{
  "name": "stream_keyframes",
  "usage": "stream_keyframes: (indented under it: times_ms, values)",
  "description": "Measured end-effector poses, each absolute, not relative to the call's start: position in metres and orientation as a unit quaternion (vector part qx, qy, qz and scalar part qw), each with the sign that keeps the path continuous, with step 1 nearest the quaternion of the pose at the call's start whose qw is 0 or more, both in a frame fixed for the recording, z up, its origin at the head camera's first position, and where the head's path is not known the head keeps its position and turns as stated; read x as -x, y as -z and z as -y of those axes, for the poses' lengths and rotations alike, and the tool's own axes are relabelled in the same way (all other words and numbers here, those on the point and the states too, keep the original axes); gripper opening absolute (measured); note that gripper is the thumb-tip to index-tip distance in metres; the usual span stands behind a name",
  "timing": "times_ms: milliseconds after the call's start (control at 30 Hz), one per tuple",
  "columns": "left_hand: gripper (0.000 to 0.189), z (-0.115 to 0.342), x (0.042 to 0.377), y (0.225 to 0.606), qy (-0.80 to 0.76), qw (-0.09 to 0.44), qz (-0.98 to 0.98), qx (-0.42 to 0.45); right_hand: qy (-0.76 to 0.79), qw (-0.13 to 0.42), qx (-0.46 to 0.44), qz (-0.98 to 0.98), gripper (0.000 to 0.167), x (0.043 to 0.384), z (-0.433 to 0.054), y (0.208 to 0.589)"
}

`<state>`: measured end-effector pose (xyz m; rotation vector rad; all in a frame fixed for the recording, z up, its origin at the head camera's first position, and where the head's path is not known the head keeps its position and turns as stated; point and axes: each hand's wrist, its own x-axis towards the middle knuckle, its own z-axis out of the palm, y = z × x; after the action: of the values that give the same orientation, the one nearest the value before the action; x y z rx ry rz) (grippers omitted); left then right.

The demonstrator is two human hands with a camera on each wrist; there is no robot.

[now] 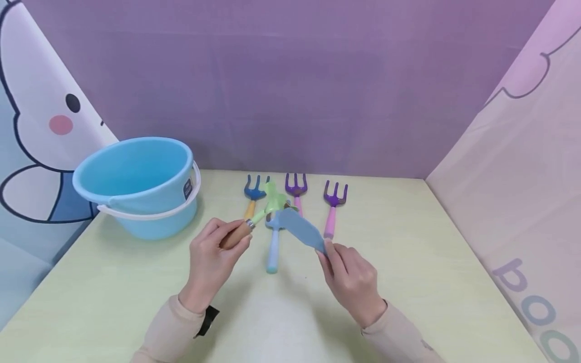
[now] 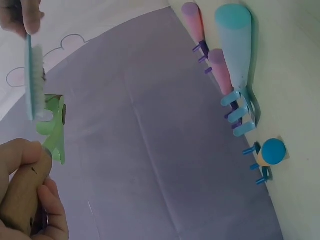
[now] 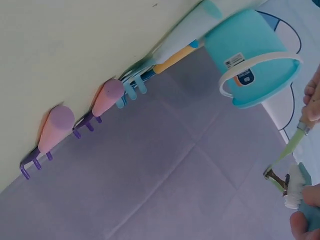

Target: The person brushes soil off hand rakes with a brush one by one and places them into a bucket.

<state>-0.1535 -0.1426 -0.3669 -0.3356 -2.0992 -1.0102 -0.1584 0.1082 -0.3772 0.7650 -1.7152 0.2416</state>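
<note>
My left hand (image 1: 213, 257) grips the wooden handle (image 2: 22, 195) of a green garden hand rake (image 1: 272, 197), held above the table with its head pointing away. Brown dirt shows on the rake's tines in the right wrist view. Between the fingers and thumb of my right hand (image 1: 351, 277) is a blue scrubbing brush (image 1: 301, 229) with white bristles (image 3: 295, 187). The bristles face the rake head and appear to touch its dirty end. Below them on the table lies a light-blue hand fork (image 1: 273, 249), its head partly hidden by the raised tools.
Behind lie a blue fork with a yellow handle (image 1: 255, 193) and two purple forks with pink handles, one in the middle (image 1: 296, 190) and one farther right (image 1: 333, 200). A light-blue bucket (image 1: 152, 231) with a white handle stands at the left. Printed cloth walls surround the table.
</note>
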Motion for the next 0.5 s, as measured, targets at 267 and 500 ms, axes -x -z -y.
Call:
stream_keyframes:
  times_ms: [267,500]
  values:
    - [0.03,0.14,0.155,0.364,0.381,0.39,0.827,0.138,-0.034,0.614,-0.31,0.725,0.022,0.172,-0.098,0.376]
    - [0.028,0.141,0.156,0.357,0.393,0.356,0.84,0.119,-0.032,0.634,-0.305,0.71,0.015,0.178,-0.098,0.37]
